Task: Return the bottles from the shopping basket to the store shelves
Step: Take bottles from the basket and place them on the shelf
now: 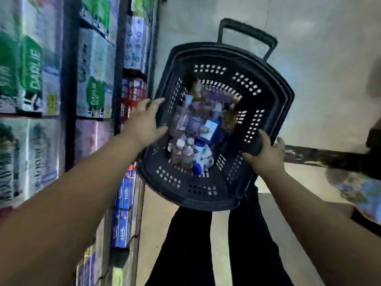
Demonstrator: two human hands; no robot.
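Grey floor, dim light, shelves of perhaps toothpaste boxes

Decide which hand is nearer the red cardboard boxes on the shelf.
Left. The left hand is just beside the red cardboard boxes; the right hand grips the black plastic basket farther away.

The basket gapes open above; packed shelves crowd its left, open floor right.
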